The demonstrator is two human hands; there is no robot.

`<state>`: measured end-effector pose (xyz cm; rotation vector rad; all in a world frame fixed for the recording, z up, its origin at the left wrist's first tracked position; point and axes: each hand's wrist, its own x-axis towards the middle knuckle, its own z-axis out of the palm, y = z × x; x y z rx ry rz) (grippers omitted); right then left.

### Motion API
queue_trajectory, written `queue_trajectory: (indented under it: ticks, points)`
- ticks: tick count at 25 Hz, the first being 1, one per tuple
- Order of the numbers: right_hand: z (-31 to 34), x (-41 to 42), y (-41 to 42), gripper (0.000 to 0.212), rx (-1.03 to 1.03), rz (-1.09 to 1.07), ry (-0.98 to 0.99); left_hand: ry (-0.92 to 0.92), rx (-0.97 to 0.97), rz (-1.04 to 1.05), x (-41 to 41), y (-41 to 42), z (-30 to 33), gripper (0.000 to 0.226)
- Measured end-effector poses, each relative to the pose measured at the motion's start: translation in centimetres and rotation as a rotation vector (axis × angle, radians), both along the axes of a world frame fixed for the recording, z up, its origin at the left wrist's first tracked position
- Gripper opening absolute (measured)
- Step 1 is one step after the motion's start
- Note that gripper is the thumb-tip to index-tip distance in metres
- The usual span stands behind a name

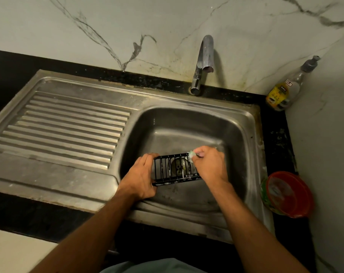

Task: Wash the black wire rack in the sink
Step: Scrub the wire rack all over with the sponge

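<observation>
The black wire rack [174, 170] is down inside the sink [238, 123], held over the drain [179, 166], which shows through its bars; white soap foam sits on the bars near its 3 o'clock end. The left hand [141, 178] grips the rack at its 9 o'clock end, fingers curled round the top edge; the right hand [210, 164] pinches a small pale scrub pad [192, 154] and presses it on the rack's top corner at about 1 o'clock. The pad is blurry, so I cannot tell just what kind it is.

The tap [203, 60] stands at 12 o'clock from the sink bowl, with its spout bent over the bowl; the ridged drain board [64, 127] lies at 9 o'clock. A clear pump bottle [285, 89] with a yellow label stands on the dark desk [273, 119] at 2 o'clock; the writing on the label is too small to read. A round red tub [287, 194] lies tipped on its side at 3 o'clock, just beside the sink rim; its print is blurry too.
</observation>
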<state>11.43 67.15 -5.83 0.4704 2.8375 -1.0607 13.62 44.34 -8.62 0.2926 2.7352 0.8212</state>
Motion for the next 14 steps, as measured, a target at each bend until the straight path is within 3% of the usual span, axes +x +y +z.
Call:
queue_trajectory:
  ticks: [3,6,9,11,14]
  points:
    - [-0.3,1.3,0.1,0.014,0.02,0.014,-0.059,0.0,-0.006,-0.002,0.0,0.0,-0.1,0.1]
    - [-0.7,3.0,0.2,0.016,0.126,0.175,-0.123,0.006,-0.004,-0.004,-0.1,0.0,-0.1,0.098]
    - [-0.1,1.5,1.0,0.021,0.193,0.099,-0.029,0.026,-0.001,0.001,0.0,0.0,-0.2,0.092]
    - [0.0,0.0,2.2,0.022,0.154,0.012,0.064,0.027,-0.001,0.0,0.0,0.1,-0.3,0.092]
    - [-0.6,0.7,2.6,0.022,0.061,0.094,0.011,0.034,-0.008,0.001,0.0,0.0,-0.4,0.092]
